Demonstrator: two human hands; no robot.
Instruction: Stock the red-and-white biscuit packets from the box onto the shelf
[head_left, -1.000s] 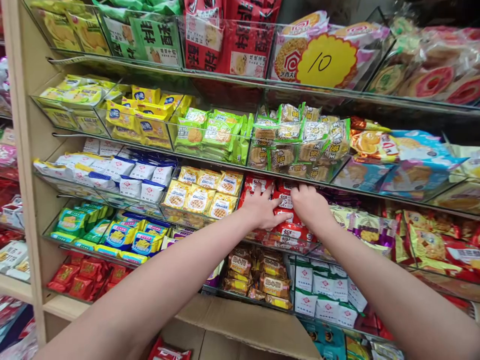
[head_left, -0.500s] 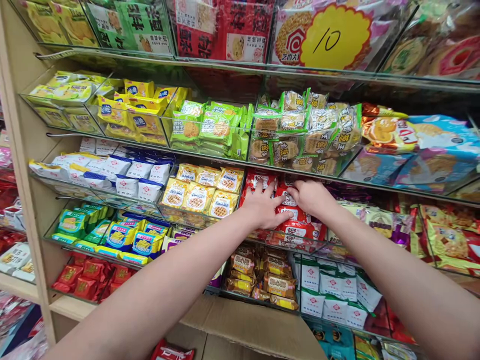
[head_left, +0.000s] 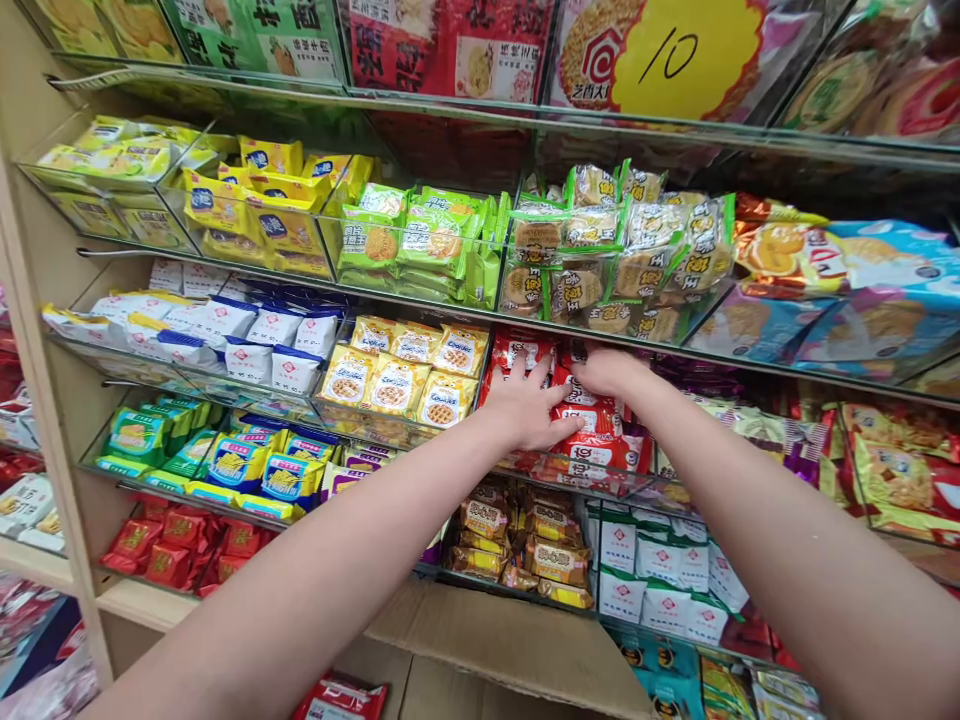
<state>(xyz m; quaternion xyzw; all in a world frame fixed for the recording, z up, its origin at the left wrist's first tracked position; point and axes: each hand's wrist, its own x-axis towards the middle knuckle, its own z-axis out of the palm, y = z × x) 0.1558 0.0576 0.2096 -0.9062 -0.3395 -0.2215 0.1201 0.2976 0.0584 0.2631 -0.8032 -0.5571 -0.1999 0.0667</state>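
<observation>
Red snack packets (head_left: 589, 420) with white lettering lie stacked in a clear bin in the middle of the shelves. My left hand (head_left: 525, 408) rests flat on the left side of the pile, fingers spread and gripping nothing. Beside it, further back in the same bin, my right hand (head_left: 611, 372) has its fingers bent together on a red packet. The shelf above shades that packet, and the right fingertips are partly hidden.
Yellow cookie packets (head_left: 397, 385) fill the bin on the left. Brown-wrapped snacks (head_left: 555, 540) sit one row below. Close above my hands runs a glass shelf edge (head_left: 600, 345). An opened cardboard box (head_left: 495, 640) stands below, with a red packet (head_left: 341, 697) in it.
The view has shifted slightly. My right hand has bent its fingers further down among the red packets at the back; my left hand stays spread on the pile.
</observation>
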